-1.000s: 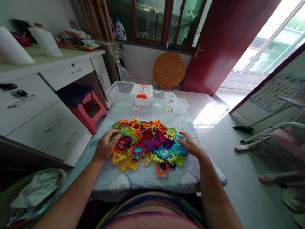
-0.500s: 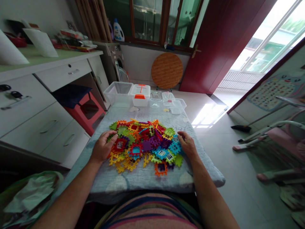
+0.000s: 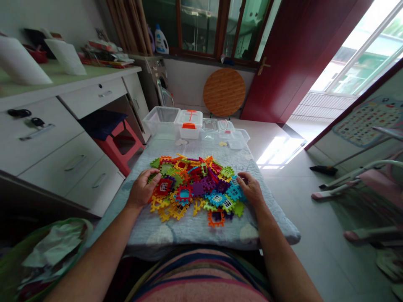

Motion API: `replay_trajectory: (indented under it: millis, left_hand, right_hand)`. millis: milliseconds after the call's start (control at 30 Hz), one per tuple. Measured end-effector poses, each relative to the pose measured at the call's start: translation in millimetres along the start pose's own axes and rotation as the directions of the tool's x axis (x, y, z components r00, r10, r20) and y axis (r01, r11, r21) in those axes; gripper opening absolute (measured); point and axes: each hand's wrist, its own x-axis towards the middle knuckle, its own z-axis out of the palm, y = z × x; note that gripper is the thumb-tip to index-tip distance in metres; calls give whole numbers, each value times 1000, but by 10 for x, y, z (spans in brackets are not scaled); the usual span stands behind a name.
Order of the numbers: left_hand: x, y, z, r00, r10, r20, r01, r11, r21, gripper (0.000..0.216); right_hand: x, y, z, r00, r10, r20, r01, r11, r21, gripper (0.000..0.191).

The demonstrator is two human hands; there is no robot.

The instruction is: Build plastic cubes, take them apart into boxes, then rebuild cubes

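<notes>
A heap of coloured plastic building pieces [image 3: 197, 188] with notched edges lies on the cloth-covered table [image 3: 201, 231]. Against the heap's left side rests my left hand [image 3: 142, 188], its fingers apart and holding nothing; it is nearest to a red window piece [image 3: 163, 187]. My right hand [image 3: 251, 188] lies at the right edge, fingers loosely parted, beside several blue pieces [image 3: 233, 193]. An orange square frame [image 3: 211, 219] sits at the front of the heap. The undersides of both hands are hidden.
Along the table's far edge stand a clear open bin [image 3: 162, 123], a lidded box with an orange latch [image 3: 190, 131] and smaller clear containers [image 3: 225, 127]. To the left are a red stool [image 3: 126, 151] and a bin with crumpled paper [image 3: 53, 247].
The whole view has shifted slightly, so everything appears a little farther right. Both hands stay at the sides of the heap, and the pieces lie as before.
</notes>
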Motion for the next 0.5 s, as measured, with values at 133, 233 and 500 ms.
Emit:
replay_trajectory:
  millis: [133, 233, 500]
  left_hand:
    - [-3, -17, 7, 1000, -1, 2, 1, 1000, -2, 41]
    - [-2, -36, 12, 1000, -1, 4, 1, 1000, -2, 41]
    - [-4, -79, 32, 1000, 8, 8, -8, 1000, -1, 42]
  right_hand:
    - [-90, -151, -158, 987, -134, 88, 142, 986, -88, 52]
    - [-280, -348, -241, 913, -293, 282, 346, 924, -160, 81]
    - [-866, -555, 28, 787, -415, 456, 555, 799, -232, 100]
